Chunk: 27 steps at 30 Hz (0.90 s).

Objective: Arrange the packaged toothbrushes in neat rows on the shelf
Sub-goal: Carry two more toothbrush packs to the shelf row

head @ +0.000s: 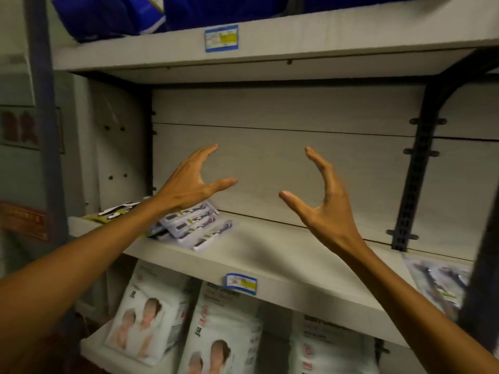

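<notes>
Several packaged toothbrushes (198, 225) lie in a loose, overlapping pile on the left part of the pale wooden shelf (270, 255). A few more packs (118, 211) lie further left, partly hidden behind my left forearm. Another toothbrush pack (438, 282) sits at the shelf's right end. My left hand (191, 182) hovers above the pile, fingers spread and holding nothing. My right hand (321, 198) is raised over the shelf's middle, fingers and thumb spread wide, also holding nothing. Both palms face each other.
An upper shelf (270, 47) with a blue price tag (221, 37) carries blue bags (108, 14). White diaper packs (151, 317) stand on the shelf below. A dark metal bracket (415, 171) runs down the right side. Another price tag (241, 283) is on the shelf's front edge.
</notes>
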### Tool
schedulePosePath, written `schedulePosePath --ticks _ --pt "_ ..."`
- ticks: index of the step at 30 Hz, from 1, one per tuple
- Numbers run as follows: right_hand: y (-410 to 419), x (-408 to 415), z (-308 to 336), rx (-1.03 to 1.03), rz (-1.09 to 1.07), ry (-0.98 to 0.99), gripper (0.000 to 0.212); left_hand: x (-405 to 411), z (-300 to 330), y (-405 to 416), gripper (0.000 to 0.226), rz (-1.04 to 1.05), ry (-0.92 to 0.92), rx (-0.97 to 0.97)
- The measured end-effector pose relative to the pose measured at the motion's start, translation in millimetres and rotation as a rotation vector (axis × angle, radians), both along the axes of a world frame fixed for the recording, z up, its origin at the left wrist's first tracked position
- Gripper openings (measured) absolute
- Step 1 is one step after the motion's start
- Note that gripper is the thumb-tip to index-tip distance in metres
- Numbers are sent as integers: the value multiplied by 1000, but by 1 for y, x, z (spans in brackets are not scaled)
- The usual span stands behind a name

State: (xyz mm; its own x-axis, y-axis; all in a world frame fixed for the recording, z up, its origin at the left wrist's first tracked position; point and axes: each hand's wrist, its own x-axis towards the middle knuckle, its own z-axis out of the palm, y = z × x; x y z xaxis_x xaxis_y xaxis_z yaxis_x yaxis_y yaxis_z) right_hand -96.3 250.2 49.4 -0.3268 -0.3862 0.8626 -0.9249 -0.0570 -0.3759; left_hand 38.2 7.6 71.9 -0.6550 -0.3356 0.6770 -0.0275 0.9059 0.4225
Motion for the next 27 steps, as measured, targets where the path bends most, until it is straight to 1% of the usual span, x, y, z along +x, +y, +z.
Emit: schedulePosePath --ticks 5,8,10,11,13,16,19,23,25,27 --pt "-74 -6 -26 71 -66 -33 89 0 -34 -57 97 39 -117 55" --pt "-109 -20 -37 91 -110 -55 88 -13 -65 -69 89 20 -199 57" --pt "-127 -31 -45 85 -130 -75 85 -23 -85 -74 93 12 -266 65" --pt "-134 -35 -51 75 -138 -99 84 -28 -94 -76 93 26 -300 70" --pt "-143 -41 -64 60 -148 -154 82 -37 -108 -80 87 87 -339 24" --pt "-150 -45 -81 95 -158 -164 80 -46 -121 -82 74 170 -340 -66" --pt "-150 -49 -86 153 -161 -138 79 -49 -126 -86 63 152 -371 -46" --pt "-151 -48 -90 183 -157 -165 79 -47 -130 -88 41 117 -376 0" --pt "-152 -47 -90 188 -156 -165 80 -48 -130 -88 36 111 -353 0" --pt "-154 -46 -91 202 -155 -177 80 -48 -131 -88 36 92 -310 18"
